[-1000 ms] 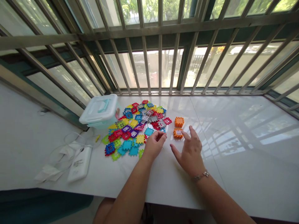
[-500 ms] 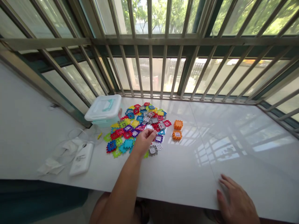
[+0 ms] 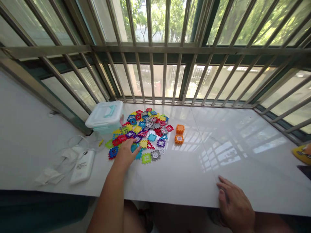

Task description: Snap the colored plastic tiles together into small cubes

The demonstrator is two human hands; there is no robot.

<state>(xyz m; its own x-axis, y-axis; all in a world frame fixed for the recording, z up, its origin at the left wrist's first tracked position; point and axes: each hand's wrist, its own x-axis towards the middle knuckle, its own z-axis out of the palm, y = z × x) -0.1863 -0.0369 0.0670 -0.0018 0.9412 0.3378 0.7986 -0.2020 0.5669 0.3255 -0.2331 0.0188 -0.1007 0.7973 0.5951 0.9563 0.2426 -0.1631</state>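
Over the left front part of a pile of colourful interlocking plastic tiles (image 3: 137, 129) reaches my left hand (image 3: 126, 151). Its thumb and fingers are apart, with no tile visible between them; the fingertips touch or hover just over the tiles. A yellow tile (image 3: 143, 144) lies just right of the thumb. Nearby are a purple tile (image 3: 161, 142), a grey tile (image 3: 155, 155) and a lime green tile (image 3: 146, 158). My right hand (image 3: 234, 202) rests at the table's front edge, fingers stretched out, holding nothing. Two orange blocks (image 3: 180, 129) sit right of the pile, one behind the other.
A lidded, see-through teal box (image 3: 105, 116) stands behind the pile at left. A white power bank (image 3: 82, 166), a pale cable (image 3: 70, 144) and crumpled tissue (image 3: 50, 176) lie at the left. Metal window bars (image 3: 165, 77) border the white table (image 3: 184, 181). Something yellow (image 3: 302, 153) shows at the right edge.
My left hand has moved left and its fingers have spread from a pinch, uncovering tiles in the middle of the pile. The view has shifted slightly right. My right hand stays at the table edge.
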